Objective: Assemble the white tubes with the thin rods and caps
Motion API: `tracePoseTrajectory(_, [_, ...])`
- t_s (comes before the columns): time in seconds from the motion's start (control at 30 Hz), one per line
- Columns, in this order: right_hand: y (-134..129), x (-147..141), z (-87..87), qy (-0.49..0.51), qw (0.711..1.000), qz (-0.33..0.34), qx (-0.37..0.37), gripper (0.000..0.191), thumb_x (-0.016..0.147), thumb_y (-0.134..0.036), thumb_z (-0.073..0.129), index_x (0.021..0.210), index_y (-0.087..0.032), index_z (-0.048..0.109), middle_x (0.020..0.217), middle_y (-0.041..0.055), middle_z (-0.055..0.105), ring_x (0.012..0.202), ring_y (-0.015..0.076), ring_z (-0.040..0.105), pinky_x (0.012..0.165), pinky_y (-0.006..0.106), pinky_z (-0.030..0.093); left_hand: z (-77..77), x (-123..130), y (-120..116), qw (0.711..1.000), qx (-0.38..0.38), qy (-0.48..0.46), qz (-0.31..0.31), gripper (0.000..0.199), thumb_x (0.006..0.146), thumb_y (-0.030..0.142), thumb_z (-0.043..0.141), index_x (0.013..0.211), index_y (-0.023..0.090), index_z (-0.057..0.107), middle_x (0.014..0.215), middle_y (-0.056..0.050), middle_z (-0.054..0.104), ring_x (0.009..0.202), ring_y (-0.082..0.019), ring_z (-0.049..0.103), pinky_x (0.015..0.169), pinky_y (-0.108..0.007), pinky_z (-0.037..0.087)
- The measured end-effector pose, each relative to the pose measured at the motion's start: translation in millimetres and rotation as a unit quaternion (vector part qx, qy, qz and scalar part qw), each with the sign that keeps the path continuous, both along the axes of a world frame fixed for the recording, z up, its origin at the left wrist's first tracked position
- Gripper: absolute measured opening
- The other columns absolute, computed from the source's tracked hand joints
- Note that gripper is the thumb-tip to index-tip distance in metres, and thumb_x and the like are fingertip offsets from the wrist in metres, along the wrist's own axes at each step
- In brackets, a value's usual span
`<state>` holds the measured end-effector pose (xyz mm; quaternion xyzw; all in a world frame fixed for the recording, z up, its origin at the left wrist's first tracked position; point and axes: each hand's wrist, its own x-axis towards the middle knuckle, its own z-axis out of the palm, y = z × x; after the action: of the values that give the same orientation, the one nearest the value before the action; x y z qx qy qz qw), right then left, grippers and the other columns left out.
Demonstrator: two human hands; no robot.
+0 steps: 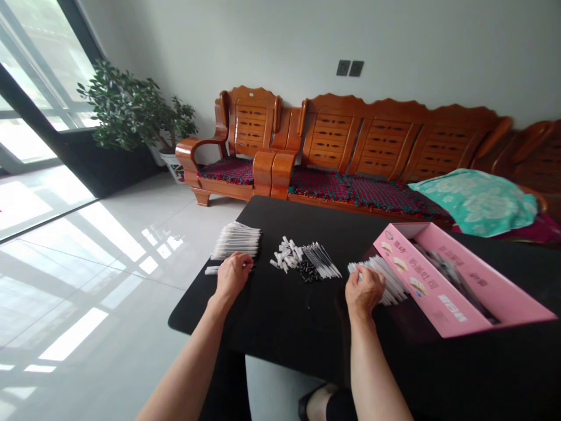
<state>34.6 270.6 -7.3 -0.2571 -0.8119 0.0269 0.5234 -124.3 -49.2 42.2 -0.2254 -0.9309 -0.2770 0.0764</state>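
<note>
My left hand (232,273) is closed around a white-capped pen (211,270) at the table's left end. Just beyond it lies a stack of similar pens (236,240), side by side with dark ends to the right. My right hand (364,287) has its fingers curled at the near-left end of a pile of clear-white pen barrels (392,286). A barrel seems pinched there, though the fingers hide most of it. Between my hands are loose white caps (287,255), small black plugs (308,271) and a row of thin pen refills (322,260).
An open pink box (438,286) with dark contents stands right of the barrels on the black table (284,316). Wooden seats (326,134) with woven cushions line the wall behind. A teal cloth (477,199) lies on the seat; a potted plant (135,108) is at left.
</note>
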Motion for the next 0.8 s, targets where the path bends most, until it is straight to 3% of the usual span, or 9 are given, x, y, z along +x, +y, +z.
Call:
tracePoseTrajectory(0.17, [-2,0,1.7,-0.002,1.000,0.001,-0.019,0.016,0.084,-0.019,0.046,0.081,-0.016,0.062,0.078,0.0107,0.064,0.084,0.0243,0.057,0.087,0.042,0.041,-5.8,3,-17,0.999,-0.045,-0.027,-0.012,0.013,0.078,0.021,0.062,0.085,0.025,0.073,0.091,-0.004,0.068,0.085,-0.023,0.065,0.072,-0.028,0.045])
tracePoseTrajectory(0.37, [-5,1,6.4,0.009,1.000,0.014,-0.012,0.015,0.085,-0.020,0.048,0.082,-0.016,0.062,0.079,0.0106,0.064,0.085,0.0239,0.058,0.087,0.041,0.043,-2.1,17,-9,0.996,-0.029,-0.021,-0.079,0.013,0.079,0.016,0.062,0.083,0.025,0.070,0.090,-0.003,0.068,0.083,-0.022,0.065,0.071,-0.027,0.044])
tracePoseTrajectory(0.5, [-24,-5,13.2,0.022,0.996,0.082,-0.015,0.015,0.088,-0.022,0.050,0.088,-0.015,0.063,0.086,0.0120,0.066,0.090,0.0243,0.058,0.090,0.042,0.045,9.4,32,17,0.990,0.028,-0.008,-0.136,0.014,0.084,0.017,0.058,0.089,0.025,0.068,0.084,-0.002,0.068,0.076,-0.019,0.065,0.070,-0.026,0.044])
tracePoseTrajectory(0.63, [-56,-17,19.7,-0.010,0.977,0.210,-0.037,0.018,0.092,-0.022,0.046,0.094,-0.017,0.063,0.091,0.0101,0.066,0.096,0.0240,0.057,0.093,0.044,0.045,17.0,37,55,0.972,0.104,-0.008,-0.212,0.016,0.087,0.016,0.054,0.092,0.023,0.068,0.089,-0.003,0.066,0.076,-0.016,0.063,0.073,-0.025,0.045])
tracePoseTrajectory(0.8, [-76,-24,21.6,-0.071,0.945,0.315,-0.042,0.022,0.094,-0.020,0.042,0.099,-0.019,0.063,0.099,0.0090,0.065,0.105,0.0237,0.055,0.099,0.047,0.043,6.2,34,92,0.948,0.174,-0.027,-0.266,0.017,0.088,0.017,0.054,0.093,0.021,0.070,0.091,-0.006,0.065,0.082,-0.018,0.064,0.079,-0.027,0.048])
